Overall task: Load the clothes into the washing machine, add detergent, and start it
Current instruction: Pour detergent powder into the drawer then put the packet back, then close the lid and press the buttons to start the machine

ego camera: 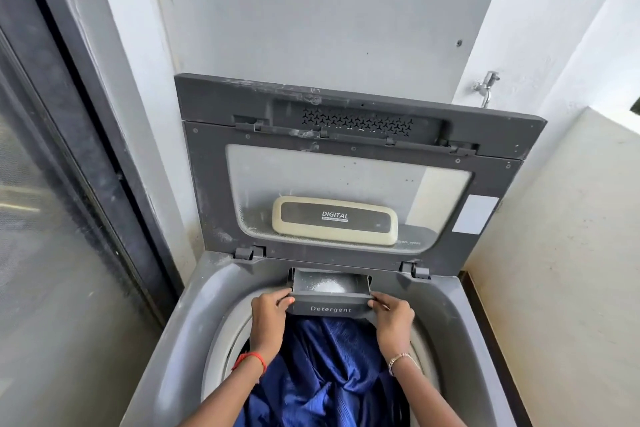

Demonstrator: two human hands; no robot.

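Clothes lie loaded in the drum below my wrists. Both my left hand and right hand pinch the drawer, pulled out, powder seemingly inside. Closing and starting remain.

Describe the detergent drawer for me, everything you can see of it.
The detergent drawer is dark grey plastic, pulled out from the back rim of the washing machine, just below the raised lid. Its front reads "Detergent". The open tray holds some white powder. The left hand and right hand grip its front corners. Blue clothes lie beneath.
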